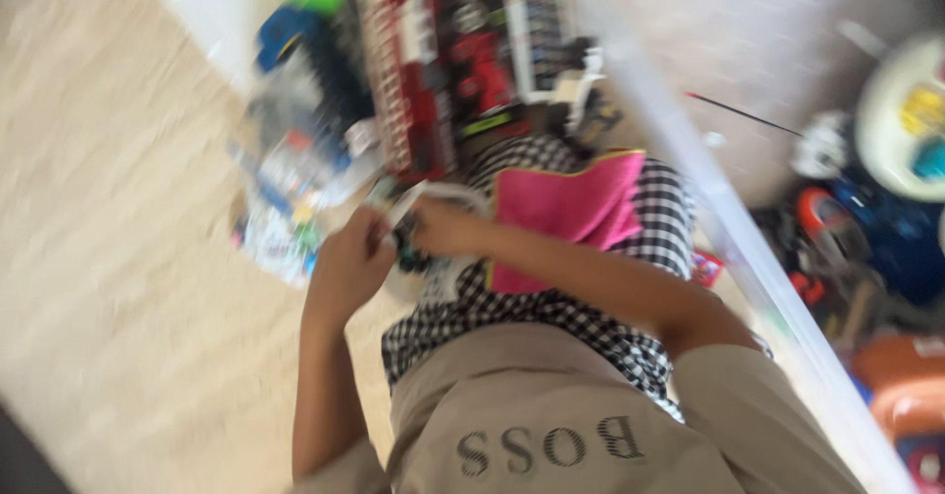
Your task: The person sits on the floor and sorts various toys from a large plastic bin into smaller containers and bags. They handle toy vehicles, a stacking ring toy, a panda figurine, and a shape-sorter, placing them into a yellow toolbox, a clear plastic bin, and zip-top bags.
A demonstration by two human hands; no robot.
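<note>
Open passage exists to the person's left, where the pale wood floor (118,258) lies bare up to the hands; the left hand (349,263) and right hand (443,228) meet over the lap, closed around a small blurred object (406,220) that cannot be identified. Directly ahead, passage is blocked by a heap of boxed toys (453,61) and loose plastic packets (290,189), close beyond the hands. To the right, a white rail (748,248) runs diagonally, with more toys (866,209) crowded behind it, and a pink cloth (566,209) covers the checked lap (551,307).
</note>
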